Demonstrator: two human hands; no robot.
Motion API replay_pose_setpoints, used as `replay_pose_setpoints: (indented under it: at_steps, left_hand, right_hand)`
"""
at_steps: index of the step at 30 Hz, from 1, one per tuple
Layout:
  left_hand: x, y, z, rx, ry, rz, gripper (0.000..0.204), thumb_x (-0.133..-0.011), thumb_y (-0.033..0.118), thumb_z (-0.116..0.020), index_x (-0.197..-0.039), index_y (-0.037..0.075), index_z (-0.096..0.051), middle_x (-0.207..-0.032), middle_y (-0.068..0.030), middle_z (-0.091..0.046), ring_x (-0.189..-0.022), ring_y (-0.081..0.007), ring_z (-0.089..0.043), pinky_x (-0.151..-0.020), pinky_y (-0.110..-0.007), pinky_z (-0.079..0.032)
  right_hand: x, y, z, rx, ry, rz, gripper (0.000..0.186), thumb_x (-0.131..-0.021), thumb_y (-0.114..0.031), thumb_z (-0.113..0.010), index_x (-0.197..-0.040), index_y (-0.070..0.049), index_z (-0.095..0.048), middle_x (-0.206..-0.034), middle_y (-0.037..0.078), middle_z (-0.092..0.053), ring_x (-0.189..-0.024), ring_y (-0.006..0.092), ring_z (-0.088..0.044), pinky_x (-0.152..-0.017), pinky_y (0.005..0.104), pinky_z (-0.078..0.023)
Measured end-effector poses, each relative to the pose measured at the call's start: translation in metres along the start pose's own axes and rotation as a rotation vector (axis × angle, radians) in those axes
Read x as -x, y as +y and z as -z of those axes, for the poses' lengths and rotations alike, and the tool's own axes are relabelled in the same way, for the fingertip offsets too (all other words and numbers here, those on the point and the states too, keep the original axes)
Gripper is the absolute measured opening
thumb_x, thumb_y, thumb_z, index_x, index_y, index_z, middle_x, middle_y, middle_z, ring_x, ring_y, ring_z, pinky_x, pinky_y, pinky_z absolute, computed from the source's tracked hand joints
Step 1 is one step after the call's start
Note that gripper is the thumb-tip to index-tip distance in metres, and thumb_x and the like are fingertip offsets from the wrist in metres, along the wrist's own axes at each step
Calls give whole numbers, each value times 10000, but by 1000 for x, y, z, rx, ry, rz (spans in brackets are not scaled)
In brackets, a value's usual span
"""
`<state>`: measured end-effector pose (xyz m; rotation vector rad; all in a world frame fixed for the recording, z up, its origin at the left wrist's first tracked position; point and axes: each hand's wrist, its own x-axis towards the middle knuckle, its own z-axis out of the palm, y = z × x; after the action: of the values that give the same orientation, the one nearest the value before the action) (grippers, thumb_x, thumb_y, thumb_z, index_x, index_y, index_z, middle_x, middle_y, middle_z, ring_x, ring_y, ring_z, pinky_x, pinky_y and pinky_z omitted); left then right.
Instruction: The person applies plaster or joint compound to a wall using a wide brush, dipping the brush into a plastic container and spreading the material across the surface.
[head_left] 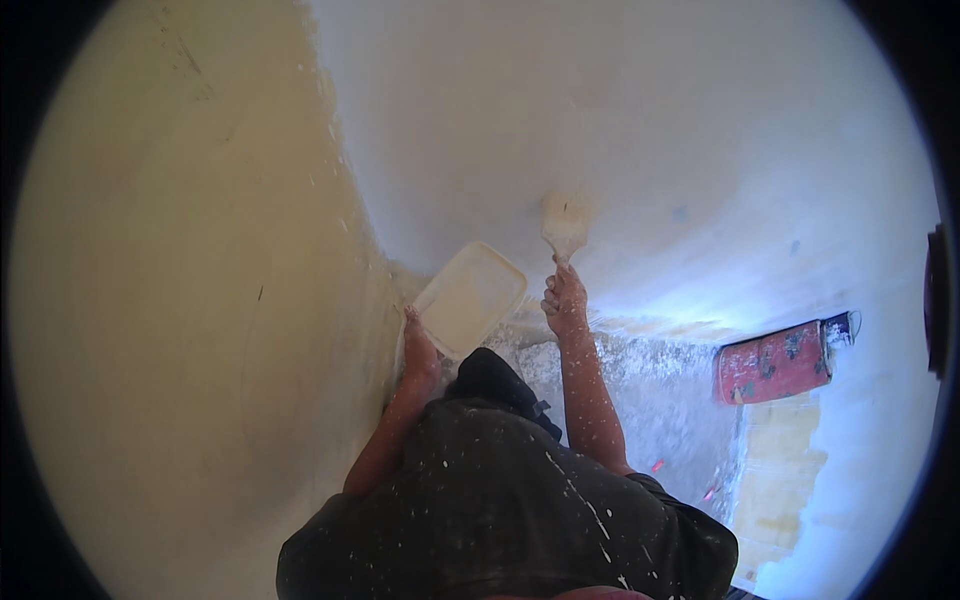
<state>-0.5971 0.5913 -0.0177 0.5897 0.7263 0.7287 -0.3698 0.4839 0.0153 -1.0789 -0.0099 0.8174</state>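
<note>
Paint-flecked dark clothing fills the lower middle of the frame, both forearms rising from it. Right hand at centre has its fingers closed around the handle of one wide brush, bristles against the white wall above. Left hand grips the lower edge of one pale tray, tilted just beside the brush. One red container lies well apart at right on the speckled floor. Yellowish wall crowds the left.
</note>
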Motion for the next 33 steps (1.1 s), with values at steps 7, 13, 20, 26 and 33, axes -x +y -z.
replay_pose_setpoints:
  at_steps: [7, 13, 20, 26, 33]
  left_hand:
    - [9, 0, -8, 30, -29, -2, 627, -975, 479, -247, -1313, -37, -364, -1300, -183, -465, -1184, -280, -485, -994, -379, -404]
    - [14, 7, -11, -5, -42, 16, 628, -972, 489, -238, -1325, -18, -352, -1315, -177, -450, -1208, -286, -463, -1013, -399, -387]
    - [16, -1, -12, 12, -42, 16, 611, -985, 450, -243, -1301, -57, -373, -1288, -186, -476, -1175, -271, -494, -996, -369, -399]
    - [10, -6, -3, 50, -9, -35, 590, -987, 439, -258, -1305, -44, -373, -1277, -175, -484, -1160, -259, -504, -988, -359, -405]
    - [8, -4, 5, -25, -63, -19, 618, -975, 483, -232, -1362, 7, -308, -1365, -175, -401, -1253, -295, -414, -1050, -411, -343]
  right_hand:
    - [-33, 18, 40, -39, -42, -160, 189, -886, -185, -504, -1032, -65, -516, -642, -15, -474, -388, 53, -326, -320, 192, -225]
    - [38, -80, -52, 95, -5, 129, 212, -910, -196, -528, -1067, -54, -538, -637, -21, -463, -396, 27, -318, -325, 171, -221]
    - [58, -117, -78, 131, -169, 429, 300, -929, -242, -530, -1187, -89, -520, -645, -44, -443, -413, 8, -325, -328, 155, -232]
    - [-15, -35, -24, 108, -53, 178, 289, -908, -304, -560, -1165, -177, -522, -650, -55, -435, -416, 19, -326, -326, 164, -229]
    - [-30, 57, 55, -9, 53, -162, 171, -892, -264, -553, -996, -129, -543, -654, -29, -449, -421, 55, -362, -334, 200, -260]
